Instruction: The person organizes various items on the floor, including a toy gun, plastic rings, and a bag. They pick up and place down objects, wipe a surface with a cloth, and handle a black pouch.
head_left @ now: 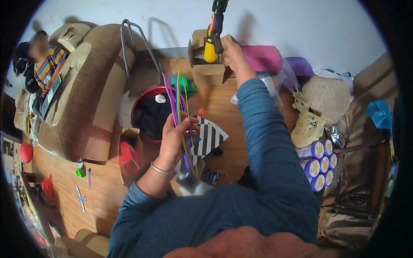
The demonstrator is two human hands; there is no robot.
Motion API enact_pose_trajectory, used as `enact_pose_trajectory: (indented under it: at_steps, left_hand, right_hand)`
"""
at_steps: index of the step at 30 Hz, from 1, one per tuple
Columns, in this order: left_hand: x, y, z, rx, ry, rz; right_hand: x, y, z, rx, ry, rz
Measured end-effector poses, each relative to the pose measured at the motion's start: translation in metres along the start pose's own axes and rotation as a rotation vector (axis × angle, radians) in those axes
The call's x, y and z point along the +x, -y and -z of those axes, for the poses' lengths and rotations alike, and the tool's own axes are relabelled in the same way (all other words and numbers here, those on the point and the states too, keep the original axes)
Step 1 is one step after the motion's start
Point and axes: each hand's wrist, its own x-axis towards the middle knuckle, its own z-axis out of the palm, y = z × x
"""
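My left hand [176, 137] is closed around a bundle of long, thin purple, yellow and blue strips [178, 106], held upright in front of me. My right hand [233, 53] reaches out to the right side of an open cardboard box [209, 74] by the wall and touches its raised flap; the fingers are partly hidden. Over the box stands a black toy gun [218, 27] with orange and yellow parts, its yellow end low in the box opening. Whether my right hand also touches the toy cannot be told. A black-and-white striped piece [208, 138] lies beyond my left hand.
A red-rimmed basin [137, 103] with dark contents stands left of the strips. Further left are a cardboard box with red things [129, 154], a brown sofa [77, 96] and a seated person [48, 64]. Pink [262, 58] and purple packs, a bag and several canisters [317, 164] stand right.
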Motion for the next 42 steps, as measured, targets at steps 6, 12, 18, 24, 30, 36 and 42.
enact_pose_trajectory:
  at_steps: [6,12,18,24,30,36,42]
  left_hand:
    - [0.006,-0.004,0.006,0.084,-0.019,-0.078]
    - [0.005,0.012,0.012,0.413,0.039,-0.048]
    - [0.003,0.033,0.002,0.858,0.180,-0.279]
    - [-0.006,0.034,-0.014,0.890,0.471,-0.106]
    - [-0.004,0.031,-0.014,0.876,0.572,-0.209]
    - [0.005,0.025,-0.012,0.846,0.374,-0.392]
    - [0.011,0.021,-0.009,0.896,0.410,-0.439]
  right_hand:
    - [-0.091,-0.049,-0.015,-0.037,0.581,-0.188]
    - [-0.203,-0.044,-0.014,0.302,0.832,-0.130]
    - [-0.231,-0.038,-0.020,0.341,0.533,-0.123]
    - [-0.219,-0.028,-0.011,0.515,0.281,-0.165]
    - [-0.184,0.044,0.005,0.379,0.241,0.069]
    - [-0.099,0.085,0.000,0.372,0.253,0.484]
    - [0.044,0.004,0.001,0.026,-0.081,0.367]
